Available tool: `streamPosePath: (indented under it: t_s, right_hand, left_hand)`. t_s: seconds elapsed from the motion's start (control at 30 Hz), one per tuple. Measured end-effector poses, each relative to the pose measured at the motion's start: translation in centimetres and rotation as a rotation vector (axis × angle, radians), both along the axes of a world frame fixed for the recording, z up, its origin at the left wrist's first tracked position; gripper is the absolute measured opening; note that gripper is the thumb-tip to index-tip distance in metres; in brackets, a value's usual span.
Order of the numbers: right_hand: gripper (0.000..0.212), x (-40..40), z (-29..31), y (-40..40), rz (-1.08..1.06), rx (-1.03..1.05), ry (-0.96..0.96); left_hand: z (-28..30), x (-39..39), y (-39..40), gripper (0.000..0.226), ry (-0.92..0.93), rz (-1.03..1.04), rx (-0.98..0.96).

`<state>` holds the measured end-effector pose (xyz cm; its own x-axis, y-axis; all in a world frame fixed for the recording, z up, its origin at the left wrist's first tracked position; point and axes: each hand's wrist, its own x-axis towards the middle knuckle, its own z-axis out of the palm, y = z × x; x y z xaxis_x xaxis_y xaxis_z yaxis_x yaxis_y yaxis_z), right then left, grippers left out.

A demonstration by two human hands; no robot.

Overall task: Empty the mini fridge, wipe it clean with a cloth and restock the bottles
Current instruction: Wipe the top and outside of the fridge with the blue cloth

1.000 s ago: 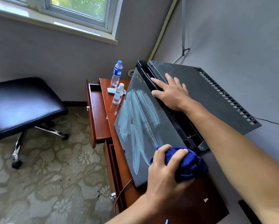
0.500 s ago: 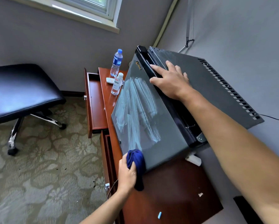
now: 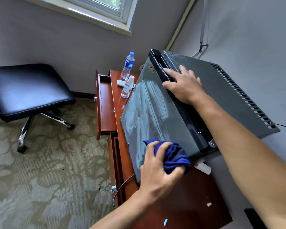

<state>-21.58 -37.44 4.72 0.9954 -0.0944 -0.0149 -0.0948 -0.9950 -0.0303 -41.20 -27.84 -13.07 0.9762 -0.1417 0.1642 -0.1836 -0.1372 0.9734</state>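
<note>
The left hand (image 3: 158,171) grips a bunched blue cloth (image 3: 173,156) and presses it on the lower near corner of the closed fridge door (image 3: 149,113). The right hand (image 3: 183,85) lies flat, fingers straight, across the fridge (image 3: 221,90) top edge. Hazards: wet streaks on the door may dry into smears. Heavy pressure could shift the fridge on the desk (image 3: 180,204). A wide stroke could topple the two bottles (image 3: 127,66) standing near the door's far edge.
</note>
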Motion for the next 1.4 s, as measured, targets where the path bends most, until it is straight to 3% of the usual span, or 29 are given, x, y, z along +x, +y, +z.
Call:
streamPosePath:
  t_s: [0.13,0.27,0.33,0.5,0.73,0.83,0.93,1.07,1.13,1.23,1.3,1.4]
  right_hand:
    - [0.063,-0.1,0.0,0.1,-0.008,-0.001,0.0]
    - [0.065,0.0,-0.1,0.1,-0.011,-0.004,-0.001]
    - [0.064,0.1,-0.1,0.0,-0.009,0.004,-0.007]
    - [0.065,0.4,-0.3,-0.4,-0.003,0.018,-0.028]
    - [0.065,0.4,-0.2,-0.4,0.007,0.026,-0.04]
    - [0.066,0.3,0.0,-0.5,0.006,0.034,-0.039]
    - [0.066,0.3,0.0,-0.4,0.007,0.043,-0.035]
    - [0.068,0.2,0.0,-0.3,-0.003,0.04,-0.03]
    - [0.069,0.3,0.0,-0.3,-0.004,0.04,-0.028]
    - [0.07,0.3,0.0,-0.2,-0.004,0.039,-0.025]
    - [0.07,0.3,0.0,-0.2,-0.006,0.04,-0.026]
    - [0.07,0.3,0.0,-0.2,-0.006,0.035,-0.03]
  left_hand:
    - [0.7,0.4,-0.5,0.06,-0.102,0.031,0.035]
    - [-4.5,2.7,0.2,0.057,-0.259,-0.014,0.153]
    - [-8.7,4.2,1.2,0.056,-0.197,-0.042,0.23]
    - [-19.1,5.9,2.5,0.055,0.19,-0.113,0.419]
    - [-20.8,7.2,1.9,0.043,0.228,-0.082,0.669]
    - [-18.6,7.4,1.6,0.038,0.213,-0.015,0.565]
    - [-14.8,7.4,1.9,0.041,0.148,0.03,0.289]
    - [-5.6,6.4,2.3,0.049,-0.07,0.032,-0.041]
    - [-1.8,5.3,2.1,0.052,-0.199,-0.007,-0.111]
    - [-0.4,4.5,1.6,0.05,-0.32,0.0,-0.067]
    - [-1.7,5.0,1.7,0.048,-0.236,0.02,-0.072]
    - [-5.5,6.5,1.9,0.037,0.066,0.059,-0.053]
